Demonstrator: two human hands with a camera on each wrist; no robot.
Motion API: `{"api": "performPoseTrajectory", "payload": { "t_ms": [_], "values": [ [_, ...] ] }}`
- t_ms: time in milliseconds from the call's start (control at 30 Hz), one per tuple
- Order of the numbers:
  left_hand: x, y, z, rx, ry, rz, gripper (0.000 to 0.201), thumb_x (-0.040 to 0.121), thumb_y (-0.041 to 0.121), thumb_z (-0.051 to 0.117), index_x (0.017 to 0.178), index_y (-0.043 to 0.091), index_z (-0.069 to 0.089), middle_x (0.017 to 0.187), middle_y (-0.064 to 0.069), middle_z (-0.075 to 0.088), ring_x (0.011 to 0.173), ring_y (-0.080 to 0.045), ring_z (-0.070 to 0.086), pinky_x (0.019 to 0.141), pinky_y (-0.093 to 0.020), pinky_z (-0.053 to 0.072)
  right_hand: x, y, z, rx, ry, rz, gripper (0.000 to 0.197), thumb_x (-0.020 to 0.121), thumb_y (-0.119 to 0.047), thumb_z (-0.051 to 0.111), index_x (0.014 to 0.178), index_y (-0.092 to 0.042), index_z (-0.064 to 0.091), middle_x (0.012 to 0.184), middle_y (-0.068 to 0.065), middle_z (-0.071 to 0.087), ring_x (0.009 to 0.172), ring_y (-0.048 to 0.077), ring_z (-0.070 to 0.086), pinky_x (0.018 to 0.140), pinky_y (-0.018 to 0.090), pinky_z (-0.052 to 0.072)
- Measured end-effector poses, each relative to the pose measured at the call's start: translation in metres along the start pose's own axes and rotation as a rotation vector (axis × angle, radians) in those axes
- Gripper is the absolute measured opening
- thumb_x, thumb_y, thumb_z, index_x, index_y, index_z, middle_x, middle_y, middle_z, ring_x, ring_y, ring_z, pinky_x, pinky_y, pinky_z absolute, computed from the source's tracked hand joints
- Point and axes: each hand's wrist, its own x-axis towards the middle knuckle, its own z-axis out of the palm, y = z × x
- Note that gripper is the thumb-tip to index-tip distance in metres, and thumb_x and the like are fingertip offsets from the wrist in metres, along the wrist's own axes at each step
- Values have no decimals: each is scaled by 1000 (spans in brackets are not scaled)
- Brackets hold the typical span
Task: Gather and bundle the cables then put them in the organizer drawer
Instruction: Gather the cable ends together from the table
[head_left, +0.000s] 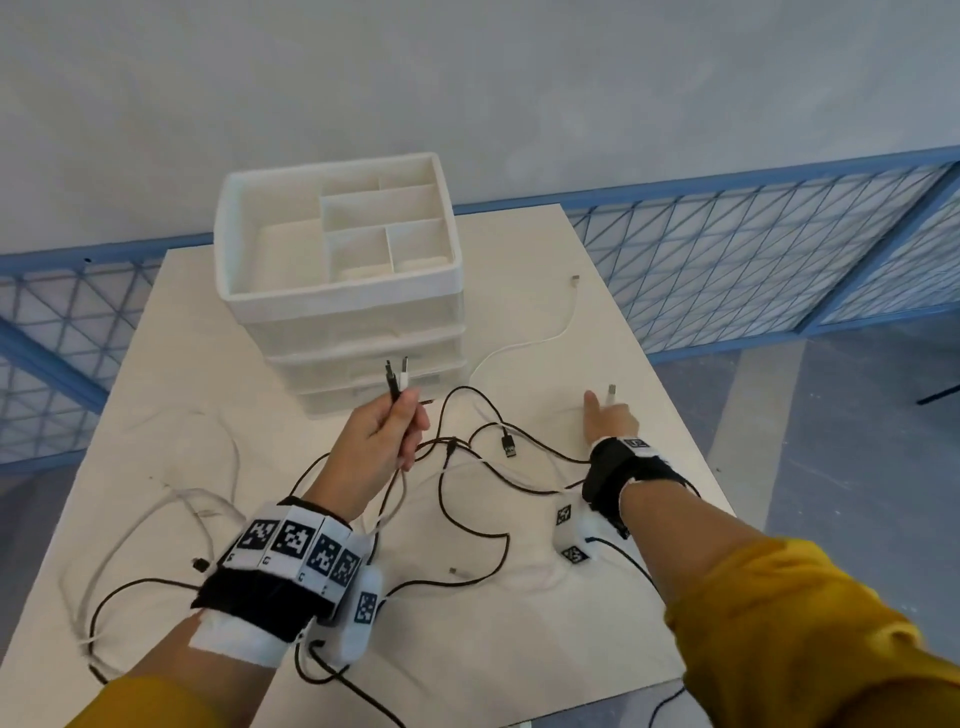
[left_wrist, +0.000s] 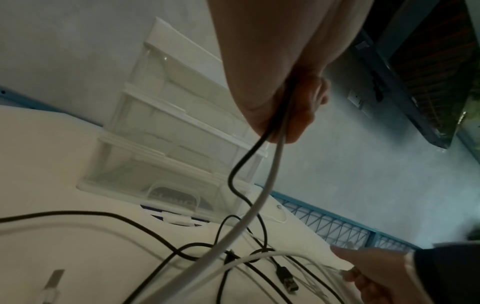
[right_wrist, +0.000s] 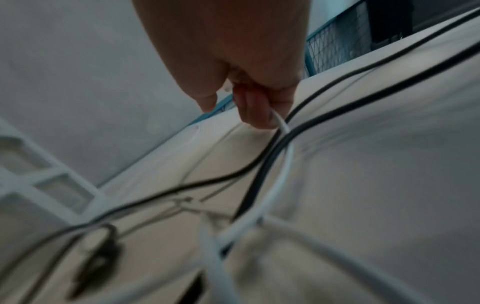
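The left hand grips a black cable and a white cable above the table.

— Our right wrist view blurs the black plug; we cannot tell its type.
— And our left hand hides where the black cable and white cable cross.

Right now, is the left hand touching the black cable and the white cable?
Touching. In the left wrist view, the left hand grips the black cable and the white cable together; both run out from under its curled fingers.
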Motion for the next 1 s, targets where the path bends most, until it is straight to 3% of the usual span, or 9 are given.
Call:
{"api": "performPoseTrajectory", "payload": {
  "t_ms": [100, 200, 267, 467, 633, 733, 867, 933, 1000],
  "values": [
    [-1, -2, -3, -14, 7, -27, 37, 96, 32, 34, 71, 12, 54, 48, 4, 41, 44, -10, 35, 47, -19, 37, 8, -6, 8, -194, -93, -86, 58, 94, -44, 41, 133, -2, 46, 132, 23, 54, 121, 36, 52, 96, 37, 40],
    [-3, -3, -5, -9, 10, -47, 37, 96, 32, 33, 74, 12, 56, 49, 3, 42, 44, -11, 37, 50, -21, 38, 10, -12, 14, -255, -82, -89, 40, 94, -22, 44, 125, 2, 51, 129, 23, 57, 118, 37, 54, 93, 37, 42],
    [-3, -5, -7, -7, 25, -61, 37, 96, 32, 32, 76, 12, 56, 50, 3, 42, 44, -10, 38, 52, -23, 38, 6, -13, 14, -285, -74, -64, 36, 94, -17, 43, 122, 5, 53, 129, 24, 57, 119, 37, 53, 94, 37, 42],
    [-5, -7, -8, -25, 71, -63, 37, 97, 30, 31, 80, 9, 57, 54, -2, 40, 46, -10, 37, 49, -19, 40, -5, -21, 14, -386, -113, -94, 35, 94, -20, 47, 115, 5, 58, 126, 22, 59, 121, 37, 53, 98, 37, 42],
    [-10, -6, -9, -33, 87, -54, 37, 97, 29, 31, 81, 8, 57, 54, -2, 40, 47, -11, 38, 48, -17, 42, -16, -20, 25, -535, -85, -195, 32, 96, -12, 37, 121, 3, 51, 132, 19, 53, 127, 32, 47, 106, 39, 39],
    [-13, -10, -11, -34, 96, -60, 37, 97, 29, 31, 81, 8, 57, 53, -1, 40, 48, -12, 38, 50, -19, 41, -23, -9, 30, -482, -89, -264, 35, 98, -11, 29, 124, 5, 46, 133, 20, 48, 125, 33, 45, 106, 42, 36],
    [-14, -14, -10, -45, 104, -57, 35, 97, 28, 33, 80, 13, 59, 49, 6, 39, 46, -8, 37, 50, -18, 40, -42, -13, 10, -19, -170, -436, 39, 99, -19, 38, 92, 6, 67, 108, 22, 65, 104, 32, 58, 82, 26, 34],
    [-13, -16, -6, -46, 97, -53, 34, 97, 29, 34, 84, 14, 61, 45, 9, 37, 45, -6, 37, 53, -17, 40, -69, -17, 0, 102, -204, -585, 35, 98, -23, 40, 76, -5, 60, 86, 18, 61, 85, 27, 55, 75, 24, 32],
    [-12, -18, 2, -73, 67, -59, 31, 96, 29, 36, 94, 14, 64, 44, 11, 36, 44, -4, 36, 56, -21, 38, -100, -20, -5, 165, -362, -675, 33, 97, -27, 43, 67, -15, 50, 65, 7, 55, 65, 20, 52, 72, 27, 39]
  ]
}}
